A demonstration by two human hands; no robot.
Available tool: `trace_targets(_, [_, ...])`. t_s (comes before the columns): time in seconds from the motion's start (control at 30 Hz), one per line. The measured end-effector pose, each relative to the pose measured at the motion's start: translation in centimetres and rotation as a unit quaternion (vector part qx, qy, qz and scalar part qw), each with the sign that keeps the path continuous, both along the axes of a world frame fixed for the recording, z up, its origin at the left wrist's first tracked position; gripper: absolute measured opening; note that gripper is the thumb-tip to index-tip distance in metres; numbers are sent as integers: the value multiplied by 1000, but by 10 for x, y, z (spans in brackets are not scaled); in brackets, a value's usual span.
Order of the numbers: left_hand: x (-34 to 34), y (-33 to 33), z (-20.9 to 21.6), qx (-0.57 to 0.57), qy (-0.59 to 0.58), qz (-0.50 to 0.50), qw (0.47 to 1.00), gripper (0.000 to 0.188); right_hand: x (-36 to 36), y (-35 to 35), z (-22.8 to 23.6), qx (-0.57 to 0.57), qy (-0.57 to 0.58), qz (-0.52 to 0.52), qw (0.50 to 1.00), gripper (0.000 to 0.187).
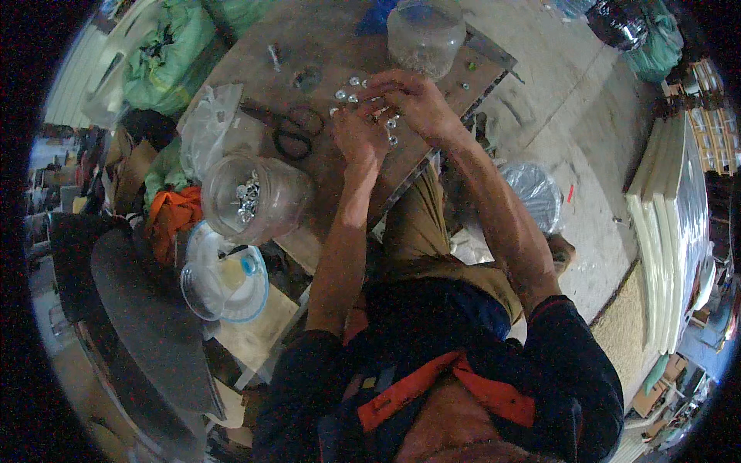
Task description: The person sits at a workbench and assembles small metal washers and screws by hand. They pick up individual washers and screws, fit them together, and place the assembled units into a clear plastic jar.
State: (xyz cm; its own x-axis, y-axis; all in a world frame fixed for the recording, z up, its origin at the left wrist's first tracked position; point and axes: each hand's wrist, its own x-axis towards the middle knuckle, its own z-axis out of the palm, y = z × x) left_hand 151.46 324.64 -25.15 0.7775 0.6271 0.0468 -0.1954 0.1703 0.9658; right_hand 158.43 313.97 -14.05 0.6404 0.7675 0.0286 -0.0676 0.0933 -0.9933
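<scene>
My left hand [361, 137] and my right hand [413, 102] meet over a brown board tabletop [324, 197]. The fingers of both are bent in towards each other and close together; what they pinch is too small and too hidden to name. Around the fingertips lie several small, shiny, clear round pieces [340, 94], some beyond the hands and some between the wrists. To the left of my left hand rests a pair of dark-handled scissors [293, 143]. A clear plastic jar [282, 202], holding similar shiny pieces [248, 199], stands nearer on the left.
Beyond my right hand, a second clear jar [426, 35] stands at the far edge. A crumpled clear bag [212, 127] lies left of the scissors. A lidded clear tub [224, 289] and orange cloth [174, 220] are below. Stacked pale panels [664, 231] stand at the right.
</scene>
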Motion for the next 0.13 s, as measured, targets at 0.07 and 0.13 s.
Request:
trace_targets(0.07, [5, 5, -6, -48, 16, -6, 999, 32, 7, -1, -4, -40, 0, -20, 999, 31])
trace_targets(0.13, [5, 10, -11, 88, 77, 17, 993, 35, 8, -6, -4, -85, -2, -33, 996, 31])
